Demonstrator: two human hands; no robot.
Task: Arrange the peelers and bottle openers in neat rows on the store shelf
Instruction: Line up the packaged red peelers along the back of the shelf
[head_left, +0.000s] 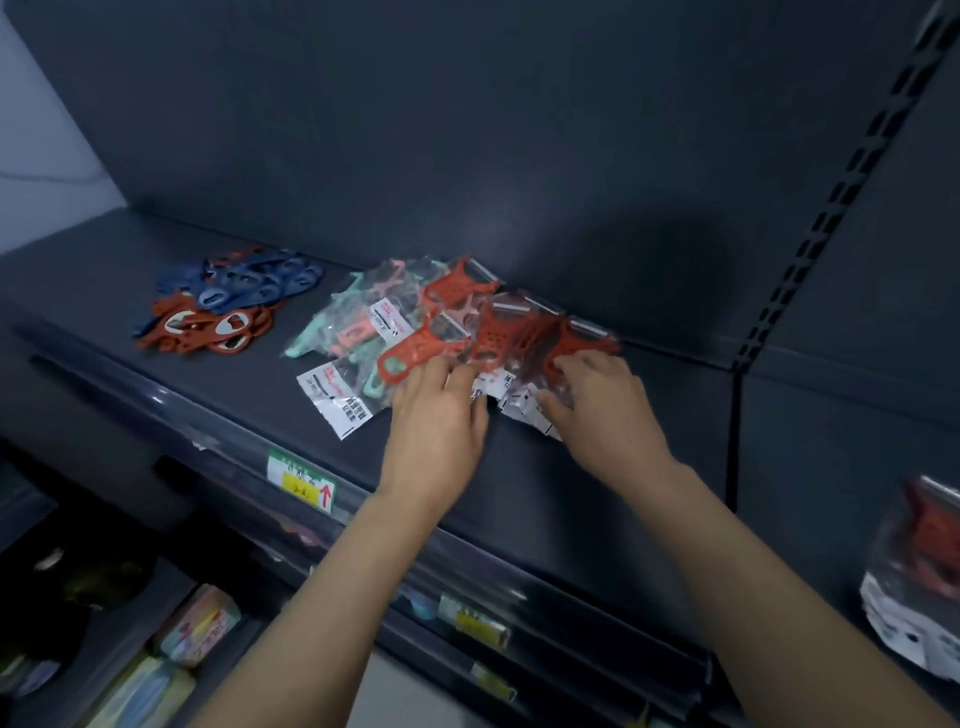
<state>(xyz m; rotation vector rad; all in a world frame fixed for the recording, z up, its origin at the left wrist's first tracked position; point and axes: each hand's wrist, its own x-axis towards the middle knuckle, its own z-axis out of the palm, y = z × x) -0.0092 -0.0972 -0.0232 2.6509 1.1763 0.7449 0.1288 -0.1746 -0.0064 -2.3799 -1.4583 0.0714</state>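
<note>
A loose heap of bagged peelers (415, 317), red, mint and pink, lies mid-shelf on the dark grey shelf (597, 467). To the left sits a pile of unbagged bottle openers (228, 301), navy on top and red below. My left hand (441, 410) rests its fingertips on the near edge of the red bagged peelers. My right hand (597, 400) has its fingers on the red bagged peelers (524, 332) at the heap's right end, thumb at the white label. Whether either hand pinches a bag is blurred.
A price tag (301, 480) with a red arrow sits on the shelf's front rail. Another bagged red peeler (924, 566) hangs at the far right edge. A lower shelf holds colourful packets (197, 623). A slotted upright (831, 208) divides the back panel.
</note>
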